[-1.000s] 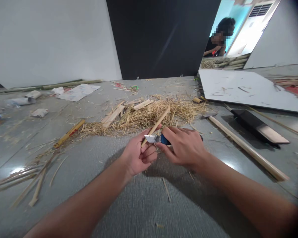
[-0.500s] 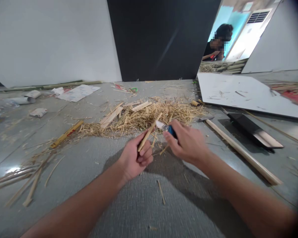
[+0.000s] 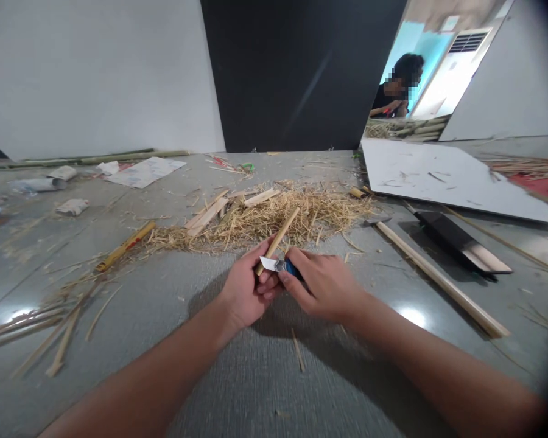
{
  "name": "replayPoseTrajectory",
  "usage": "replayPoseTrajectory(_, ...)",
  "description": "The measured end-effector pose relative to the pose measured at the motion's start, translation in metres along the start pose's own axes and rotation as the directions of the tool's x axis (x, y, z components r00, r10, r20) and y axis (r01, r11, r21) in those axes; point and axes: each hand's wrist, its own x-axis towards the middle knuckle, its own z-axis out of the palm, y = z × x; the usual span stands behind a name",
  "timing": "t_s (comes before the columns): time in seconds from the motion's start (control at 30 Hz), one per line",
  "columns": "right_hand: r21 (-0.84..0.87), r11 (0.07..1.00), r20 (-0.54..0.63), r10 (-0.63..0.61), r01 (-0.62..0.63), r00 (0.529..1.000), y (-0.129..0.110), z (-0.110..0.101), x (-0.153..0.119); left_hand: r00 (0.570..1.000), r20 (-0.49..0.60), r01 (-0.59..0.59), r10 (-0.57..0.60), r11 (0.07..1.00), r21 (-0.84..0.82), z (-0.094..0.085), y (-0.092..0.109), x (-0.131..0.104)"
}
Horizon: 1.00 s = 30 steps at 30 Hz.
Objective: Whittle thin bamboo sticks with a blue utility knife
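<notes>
My left hand (image 3: 249,286) is closed around a short bamboo strip (image 3: 283,231), which slants up and away toward the right. In my right hand (image 3: 322,281) is a blue utility knife (image 3: 293,269) with its blade out. The blade lies across the near end of the strip, close to my left fingers; whether it bites into the bamboo I cannot tell. Just beyond both hands spreads a heap of bamboo shavings (image 3: 274,222), with pale split pieces (image 3: 209,216) on its left part.
To the right lie a long-handled tool (image 3: 438,277), a black sheath-like object (image 3: 461,242) and a white board (image 3: 456,176). A yellow bamboo piece (image 3: 125,246) and loose strips (image 3: 64,344) are on the left. A person (image 3: 399,85) sits beyond the dark panel (image 3: 301,73).
My right hand has brought the knife down and left, from the upper part of the bamboo strip to its near end. My left hand holds the strip in nearly the same place.
</notes>
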Motion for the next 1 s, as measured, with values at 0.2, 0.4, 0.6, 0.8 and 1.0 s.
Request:
replayPoseTrajectory(0.2,-0.058,0.997,-0.021,0.041,-0.043,0.999,0.007,-0.003,0.0,0.995,0.102,-0.003,0.005,1.0,-0.015,-0.004,0.0,-0.001)
replayPoseTrajectory(0.4,-0.102,0.993,-0.058,0.058,-0.064,0.997,0.02,-0.008,0.003,0.991,0.131,0.04,-0.035,0.999,-0.037,-0.002,0.003,-0.004)
replayPoseTrajectory(0.6,-0.135,0.981,-0.102,0.125,-0.138,0.987,0.039,-0.013,0.008,0.986,0.164,0.042,-0.039,0.999,-0.013,-0.001,0.007,-0.003)
replayPoseTrajectory(0.8,-0.144,0.975,-0.13,0.152,-0.171,0.98,0.046,-0.011,0.017,0.992,0.12,0.031,-0.03,1.0,-0.002,0.0,0.009,-0.001)
replayPoseTrajectory(1.0,0.028,0.792,-0.257,0.596,-0.61,0.761,0.1,-0.019,0.023,0.99,0.144,-0.003,-0.006,0.998,0.062,-0.002,0.007,-0.005)
